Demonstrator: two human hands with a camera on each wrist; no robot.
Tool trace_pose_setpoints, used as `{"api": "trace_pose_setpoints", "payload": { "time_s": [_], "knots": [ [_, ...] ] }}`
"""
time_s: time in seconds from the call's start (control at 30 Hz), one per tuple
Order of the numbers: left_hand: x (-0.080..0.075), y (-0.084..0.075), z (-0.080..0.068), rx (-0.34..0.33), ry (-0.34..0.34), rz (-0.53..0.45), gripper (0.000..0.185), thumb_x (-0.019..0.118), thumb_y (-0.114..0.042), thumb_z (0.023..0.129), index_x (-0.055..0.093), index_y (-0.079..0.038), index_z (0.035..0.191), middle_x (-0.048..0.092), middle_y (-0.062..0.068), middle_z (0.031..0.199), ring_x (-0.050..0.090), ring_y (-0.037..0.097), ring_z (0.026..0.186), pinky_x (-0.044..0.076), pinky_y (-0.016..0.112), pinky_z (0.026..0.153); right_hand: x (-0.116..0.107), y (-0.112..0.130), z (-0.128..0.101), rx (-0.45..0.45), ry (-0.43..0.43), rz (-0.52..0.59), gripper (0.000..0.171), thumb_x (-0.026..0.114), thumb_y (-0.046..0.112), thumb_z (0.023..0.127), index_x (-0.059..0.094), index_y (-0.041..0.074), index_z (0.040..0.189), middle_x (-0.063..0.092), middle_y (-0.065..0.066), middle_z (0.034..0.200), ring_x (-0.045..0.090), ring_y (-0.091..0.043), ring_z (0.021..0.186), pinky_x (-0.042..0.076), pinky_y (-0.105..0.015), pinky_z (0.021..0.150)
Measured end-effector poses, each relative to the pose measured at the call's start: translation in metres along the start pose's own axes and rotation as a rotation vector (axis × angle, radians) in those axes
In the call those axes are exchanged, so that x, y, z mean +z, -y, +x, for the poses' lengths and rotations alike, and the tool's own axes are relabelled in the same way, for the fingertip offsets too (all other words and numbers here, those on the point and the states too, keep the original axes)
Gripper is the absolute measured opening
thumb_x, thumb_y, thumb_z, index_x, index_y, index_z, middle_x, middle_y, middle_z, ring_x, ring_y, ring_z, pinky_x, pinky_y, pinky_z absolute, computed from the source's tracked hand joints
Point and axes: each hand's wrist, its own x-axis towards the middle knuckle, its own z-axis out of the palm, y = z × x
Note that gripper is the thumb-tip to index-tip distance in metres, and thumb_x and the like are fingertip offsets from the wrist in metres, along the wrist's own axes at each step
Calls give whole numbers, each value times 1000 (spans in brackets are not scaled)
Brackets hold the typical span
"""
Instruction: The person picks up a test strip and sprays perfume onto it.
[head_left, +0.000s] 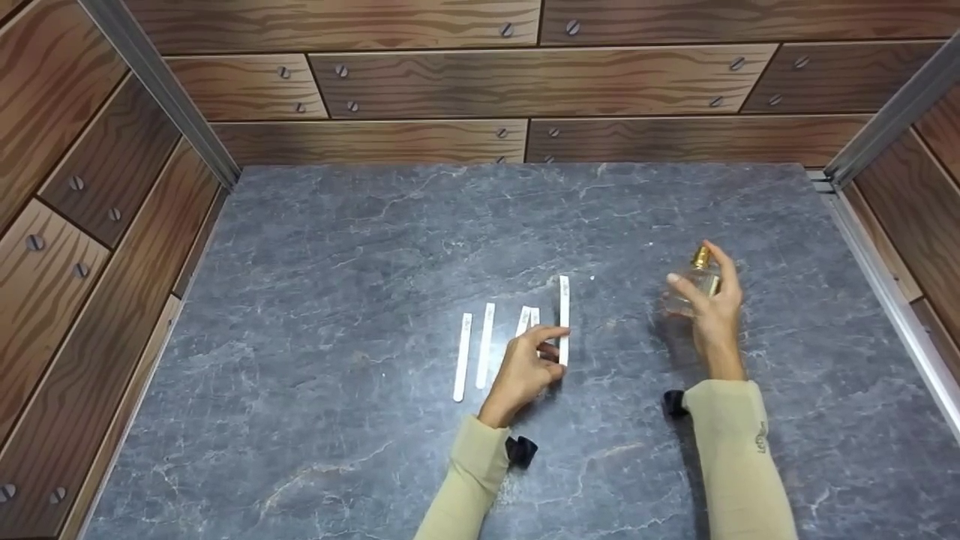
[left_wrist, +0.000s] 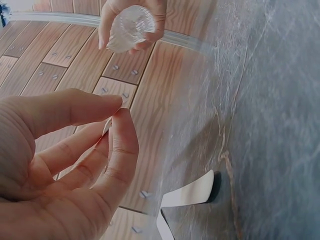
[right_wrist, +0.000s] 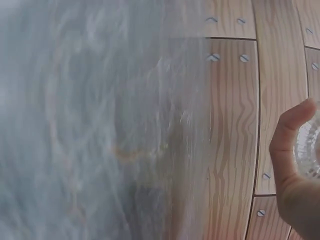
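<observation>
My left hand (head_left: 521, 371) pinches a white paper test strip (head_left: 564, 307) near its lower end, between thumb and fingertips. The strip points away from me, with small writing at its far end. In the left wrist view the fingertips meet and the strip shows only as a thin edge. My right hand (head_left: 718, 311) grips a clear glass perfume bottle (head_left: 707, 282) over the table, forefinger on its gold spray top (head_left: 701, 257). The bottle's round base (left_wrist: 132, 27) appears in the left wrist view; the right wrist view catches part of the bottle (right_wrist: 306, 145) at its edge.
Several more white strips lie on the grey marbled table (head_left: 360, 240): one strip (head_left: 462, 358) furthest left, another strip (head_left: 486, 345) beside it, and an overlapping pair (head_left: 523, 321) partly behind my left hand. Wood-patterned panels (head_left: 420, 82) enclose the back and sides.
</observation>
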Motion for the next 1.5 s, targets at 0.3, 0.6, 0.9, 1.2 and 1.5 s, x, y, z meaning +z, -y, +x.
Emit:
{"api": "trace_pose_setpoints", "payload": {
  "time_s": [0.3,0.6,0.9,1.2,1.5],
  "knots": [
    [1,3,1,13,-2,-12,57,56,25,71,66,10,125,66,20,116,65,19,87,51,20,63,0,-1,-8,-8,117,169,57,56,-7,97,41,8,150,67,-14,98,69,-21,63,60,-34,54],
    [1,1,0,56,1,34,58,53,24,70,65,11,125,65,17,121,65,20,89,52,17,65,5,-6,-15,-79,113,66,59,64,-12,91,52,15,142,65,-19,99,68,-19,59,58,-31,49],
    [1,-1,0,83,-15,53,58,54,24,69,66,11,124,65,17,122,63,21,88,49,16,63,18,-6,-24,-141,51,-275,70,72,-15,82,48,4,145,52,-17,115,64,-10,69,56,-22,52],
    [3,-3,-1,107,-22,89,57,55,23,70,66,10,125,65,17,121,64,21,88,50,16,63,29,-10,-36,-290,20,-397,63,74,-14,77,52,-3,135,61,-17,111,56,-7,80,49,-15,59],
    [4,-5,0,110,-11,107,57,55,24,72,65,10,126,65,16,122,64,17,89,51,16,64,34,-17,-40,-416,29,-550,61,78,-11,77,58,5,132,67,-28,105,58,-8,69,47,-15,50]
  ]
}}
